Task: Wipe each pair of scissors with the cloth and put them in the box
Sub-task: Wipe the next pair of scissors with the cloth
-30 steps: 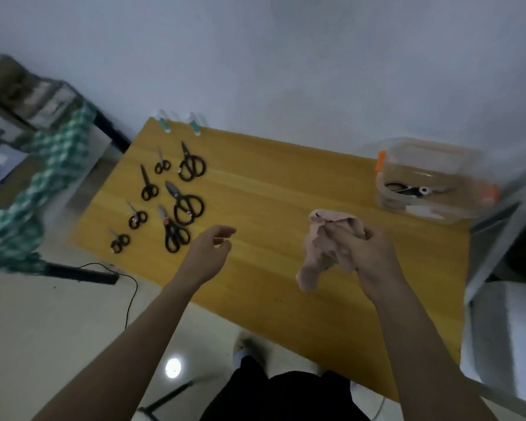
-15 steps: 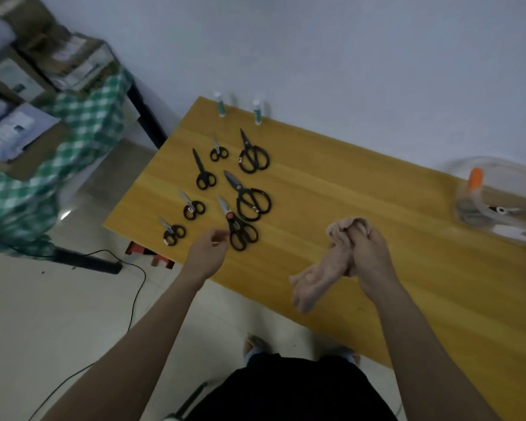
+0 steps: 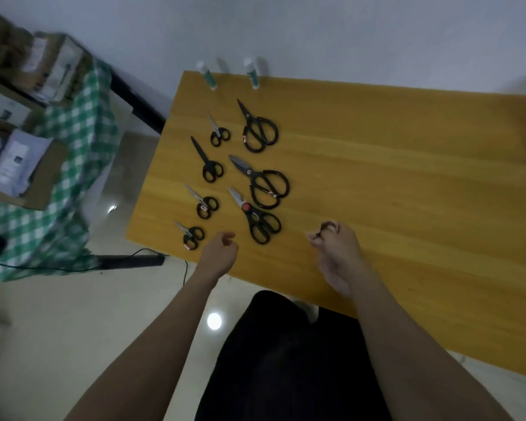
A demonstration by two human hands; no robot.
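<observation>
Over the yellow wooden table, the left hand, loosely curled and empty, has neared the black-handled red-pivot scissors just beside it, while the right hand grips the barely visible pinkish cloth.

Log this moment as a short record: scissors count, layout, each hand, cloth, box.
scissors on table: seven, all black-handled, near the left end of the table
layout: two columns, four small on the left, three large on the right
left hand: fingers loosely curled, holding nothing, between the nearest small scissors and the red-pivot scissors
right hand: gripping the cloth, mostly hidden in the fist
box: not clearly in view
</observation>
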